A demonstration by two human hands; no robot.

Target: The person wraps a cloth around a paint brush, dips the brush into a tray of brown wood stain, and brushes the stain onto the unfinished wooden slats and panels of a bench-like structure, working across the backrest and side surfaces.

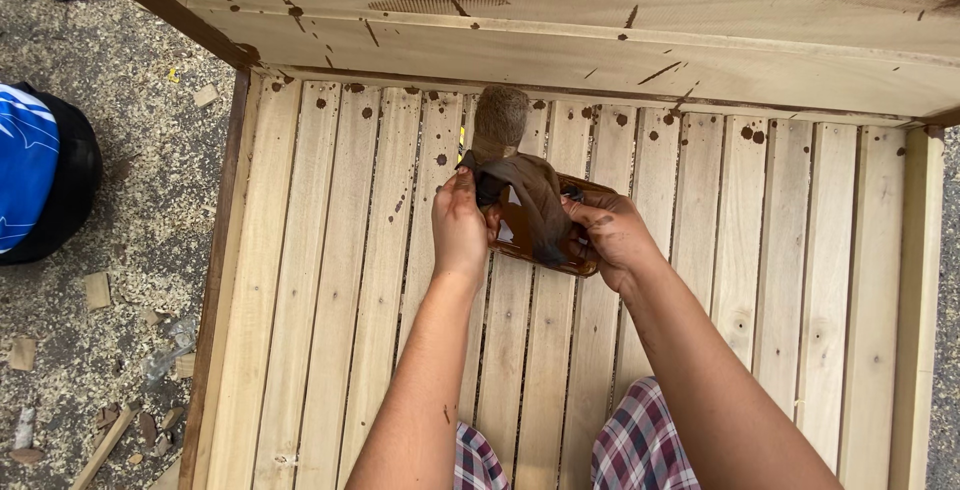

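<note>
**A:** So that stain-soaked rag [535,212], where's it sitting right now?

**B:** You've got it right in the middle, draped over a small brown container [548,240] that's held up above the slats [340,280] of the wooden bed frame. Your left hand [460,230] has its grip pinched on the rag's left end, thumb and fingers squeezed on the cloth. Your right hand [612,235] is wrapped round the container's right side, grip closed on it, fingers all stained dark.

**A:** And the fuzzy thing above?

**B:** Looks like a brush head [498,120], bristles up, poking out just past your left hand and touching the rag. Can't tell what's holding it.

**A:** Around that?

**B:** Pale slats speckled with brown drips, a half-stained board [600,10] across the top, your plaid shorts [640,445] at the bottom. Off left, wood chips [95,290] on gravel and someone's blue and black clothing [40,180].
</note>
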